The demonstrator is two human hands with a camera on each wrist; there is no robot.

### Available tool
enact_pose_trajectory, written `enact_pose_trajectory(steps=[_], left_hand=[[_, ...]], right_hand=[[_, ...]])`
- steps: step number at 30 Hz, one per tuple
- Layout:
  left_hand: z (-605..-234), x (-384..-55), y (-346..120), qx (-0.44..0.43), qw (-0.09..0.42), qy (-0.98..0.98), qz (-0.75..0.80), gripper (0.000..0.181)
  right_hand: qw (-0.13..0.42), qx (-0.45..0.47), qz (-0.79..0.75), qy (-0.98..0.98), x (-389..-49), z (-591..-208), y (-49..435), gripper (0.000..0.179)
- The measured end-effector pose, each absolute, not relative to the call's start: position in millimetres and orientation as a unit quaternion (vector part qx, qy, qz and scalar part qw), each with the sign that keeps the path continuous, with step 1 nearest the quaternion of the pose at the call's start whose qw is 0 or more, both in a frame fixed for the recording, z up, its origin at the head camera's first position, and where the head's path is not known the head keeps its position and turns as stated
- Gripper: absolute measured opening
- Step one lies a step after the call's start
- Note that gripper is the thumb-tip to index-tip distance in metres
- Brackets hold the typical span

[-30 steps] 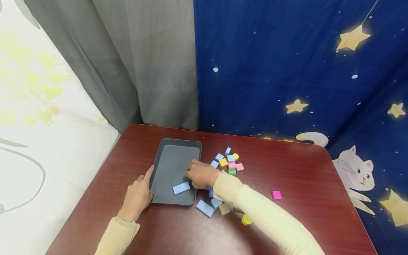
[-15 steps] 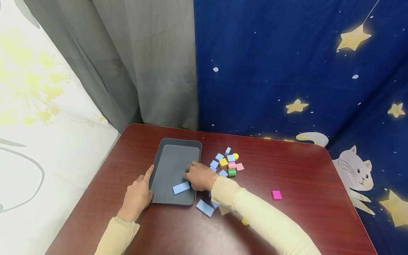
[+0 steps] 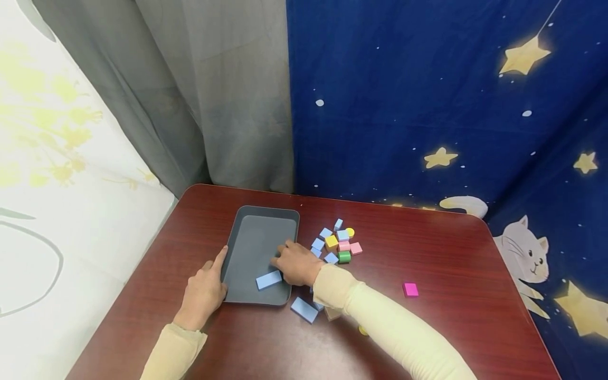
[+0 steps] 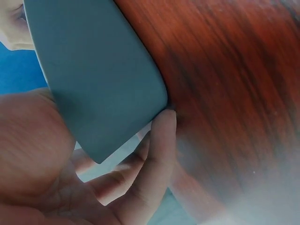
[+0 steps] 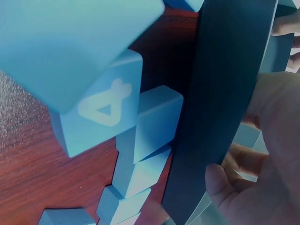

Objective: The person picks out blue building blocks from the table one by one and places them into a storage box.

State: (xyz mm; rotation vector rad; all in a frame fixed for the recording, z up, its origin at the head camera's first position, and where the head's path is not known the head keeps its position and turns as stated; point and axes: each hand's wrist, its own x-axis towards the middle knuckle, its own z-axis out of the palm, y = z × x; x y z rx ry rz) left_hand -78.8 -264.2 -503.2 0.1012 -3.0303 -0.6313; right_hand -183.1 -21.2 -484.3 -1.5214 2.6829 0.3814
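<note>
In the head view, a shallow dark grey tray [image 3: 256, 237] lies on the table. My left hand [image 3: 201, 290] holds it at its near left corner, index finger along the left wall. In the left wrist view, a fingertip sits at the base of the tray wall [image 4: 108, 70]. Inside the tray lies a light blue oblong block [image 3: 268, 280]. My right hand [image 3: 296, 264] reaches over the right rim, bent fingers down inside the tray beside that block's right end. The tray wall hides part of these fingers, and I cannot tell whether they pinch something.
Right of the tray lie several small blocks, including a yellow block [image 3: 331, 243], a green block [image 3: 344, 257] and a blue block marked 4 [image 5: 112, 105]. A second blue oblong block [image 3: 304, 310] lies off the tray's near right corner. A magenta block [image 3: 410, 290] sits apart.
The right hand has shifted slightly left inside the tray. Its sleeve has moved a little nearer, uncovering a blue block by the green one and covering more of the brown block. The left hand stays put.
</note>
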Motion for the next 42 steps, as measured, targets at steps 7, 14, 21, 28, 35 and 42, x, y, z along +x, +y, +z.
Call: enact_pose_trajectory(steps=[7, 14, 21, 28, 35, 42], left_hand=[[-503.3, -78.2, -264.5, 0.035, 0.019, -0.979, -0.202, 0.088], [-502.4, -78.0, -263.8, 0.033, 0.03, -0.979, -0.201, 0.087], [-503.3, -78.9, -264.1, 0.03, 0.035, -0.978, -0.203, 0.088], [-504.3, -78.1, -264.8, 0.03, 0.035, -0.979, -0.201, 0.089], [-502.7, -78.2, -264.5, 0.03, 0.033, -0.978, -0.203, 0.088], [-503.8, -78.4, -265.2, 0.031, 0.029, -0.978, -0.205, 0.088]], right_hand=[[0.018, -0.488, 0.125, 0.864, -181.7, -485.6, -23.4, 0.037], [0.023, -0.486, 0.123, 0.865, -181.4, -485.7, -22.9, 0.039], [0.033, -0.479, 0.105, 0.871, -180.8, -486.6, -22.7, 0.042], [0.043, -0.476, 0.079, 0.875, -181.1, -487.9, -22.2, 0.043], [0.035, -0.488, 0.059, 0.87, -182.1, -485.3, -16.3, 0.037], [0.0, -0.505, 0.026, 0.863, -184.1, -477.0, -1.4, 0.037]])
